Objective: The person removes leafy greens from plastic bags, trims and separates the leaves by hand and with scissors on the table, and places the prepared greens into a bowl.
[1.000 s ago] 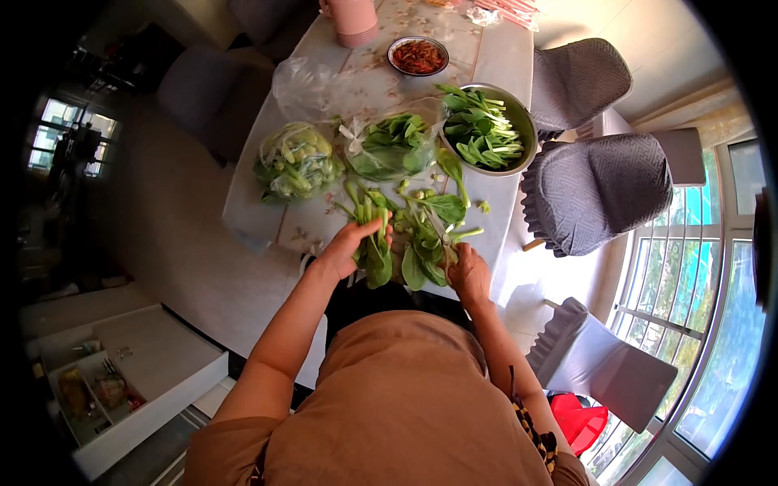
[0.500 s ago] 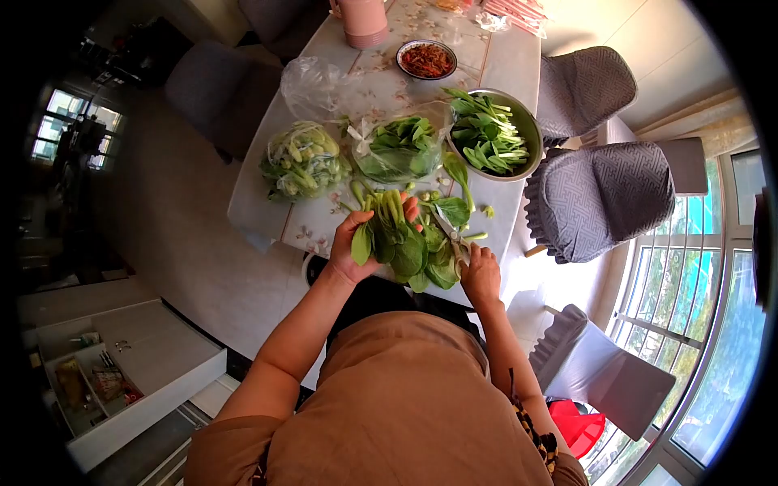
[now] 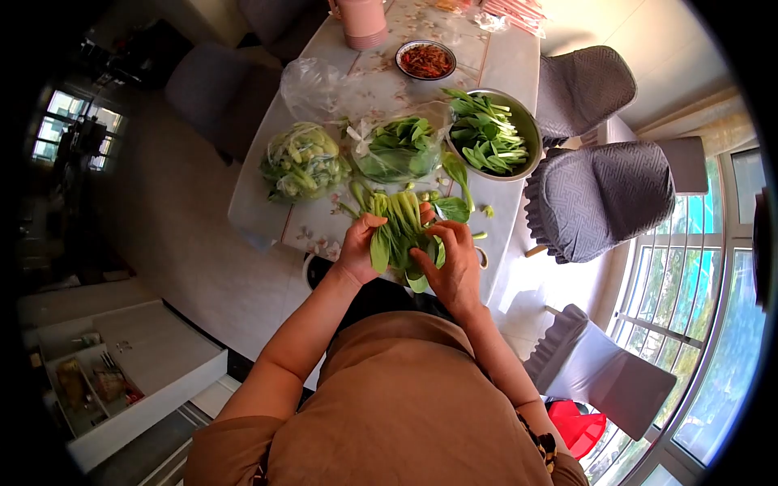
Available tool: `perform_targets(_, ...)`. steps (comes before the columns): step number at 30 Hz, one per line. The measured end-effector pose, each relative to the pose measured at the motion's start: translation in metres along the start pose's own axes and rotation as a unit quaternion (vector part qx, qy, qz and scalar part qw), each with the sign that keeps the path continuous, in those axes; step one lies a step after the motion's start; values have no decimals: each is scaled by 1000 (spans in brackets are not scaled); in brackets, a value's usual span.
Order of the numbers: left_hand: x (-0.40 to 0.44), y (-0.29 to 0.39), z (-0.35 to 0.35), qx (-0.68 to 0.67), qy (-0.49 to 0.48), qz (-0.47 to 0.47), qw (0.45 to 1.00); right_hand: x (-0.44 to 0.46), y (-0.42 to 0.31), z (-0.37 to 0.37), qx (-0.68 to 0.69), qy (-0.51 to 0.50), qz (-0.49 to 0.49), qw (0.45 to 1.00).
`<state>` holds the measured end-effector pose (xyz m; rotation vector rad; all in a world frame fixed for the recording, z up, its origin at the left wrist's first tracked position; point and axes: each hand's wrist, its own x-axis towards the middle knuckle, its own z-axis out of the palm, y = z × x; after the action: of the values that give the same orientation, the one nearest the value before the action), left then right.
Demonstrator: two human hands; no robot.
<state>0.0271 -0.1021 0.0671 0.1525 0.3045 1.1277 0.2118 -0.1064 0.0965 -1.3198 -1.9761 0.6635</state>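
A bunch of leafy greens is held in front of me at the table's near edge, stems pointing away. My left hand is closed round its left side. On the right side, my right hand has its fingers on the leaves. Part of a scissor handle shows just right of my right hand. Loose leaves and small stem ends lie beyond the bunch. Past them are an open plastic bag of greens, a fuller bag of greens and a metal bowl with greens.
A dish of reddish food and a pink jug stand at the table's far end. Covered chairs line the right side. At the lower left a drawer is pulled out. A red bag sits at the lower right.
My right hand has let go of the scissors and moved left onto the greens. My left hand has gathered a bigger bunch, lifted from the table's near edge.
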Motion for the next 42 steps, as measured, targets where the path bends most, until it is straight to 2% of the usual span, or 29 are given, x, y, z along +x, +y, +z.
perform_targets(5,-5,1,-11,11,10,-25,1000,-6,13,10,16,23,-12,1000)
perform_targets(6,-7,0,-16,20,13,-34,999,-10,22,17,159,9,75,984)
perform_targets(7,-10,1,-21,13,18,-33,999,-13,33,25,297,-5,160,942)
perform_targets(8,-13,2,-25,7,23,-32,999,-17,42,30,425,-19,241,872)
perform_targets(9,-14,2,-26,0,29,-32,999,-10,29,18,486,-17,292,824)
perform_targets(12,-16,0,-26,-35,74,27,996,-5,28,14,514,13,298,804)
perform_targets(13,-17,0,-27,-2,87,34,996,-8,41,20,484,-3,296,824)
perform_targets(14,-17,0,-31,30,100,41,994,-13,51,24,300,-9,234,925)
perform_targets(15,-16,2,-30,63,113,48,990,-17,58,27,101,-15,161,982)
perform_targets(16,-16,3,-29,112,139,21,984,-19,65,30,-102,-19,80,991)
perform_targets(17,-16,4,-27,160,166,-7,973,-20,72,32,-30,-46,114,992)
perform_targets(18,-16,5,-25,207,193,-35,959,-17,67,31,120,-86,179,973)
perform_targets(19,-12,0,-27,297,202,-18,933,-12,57,30,267,-124,239,925)
perform_targets(20,-10,-7,-27,332,208,-20,920,-8,47,28,406,-157,293,851)
perform_targets(21,-6,-12,-23,368,212,-21,905,-5,39,27,449,-197,307,816)
perform_targets(23,3,-18,-20,445,221,-52,866,2,26,31,396,-200,323,836)
perform_targets(24,5,-17,-10,392,218,-68,891,4,20,31,369,-202,333,844)
perform_targets(25,5,-14,10,339,215,-85,912,8,13,26,404,-188,359,820)
perform_targets(26,6,-11,22,284,211,-100,930,5,20,31,467,-178,367,784)
perform_targets(28,8,-5,18,273,193,-126,934,-6,53,48,584,-152,378,702)
perform_targets(30,10,3,6,248,192,-148,938,-9,69,48,689,-160,382,595)
perform_targets(32,4,17,6,271,128,-165,940,-8,64,33,757,-169,384,500)
perform_targets(34,1,25,4,267,100,-161,945,-12,70,30,770,-159,393,477)
perform_targets(36,0,27,1,273,128,-146,942,-13,71,27,781,-176,376,467)
perform_targets(38,-3,22,-2,282,136,-119,942,-9,65,26,775,-164,379,478)
perform_targets(41,-5,9,10,333,209,-86,915,-5,56,23,767,-152,396,481)
perform_targets(42,-3,2,0,469,185,-20,863,-5,58,25,762,-155,398,488)
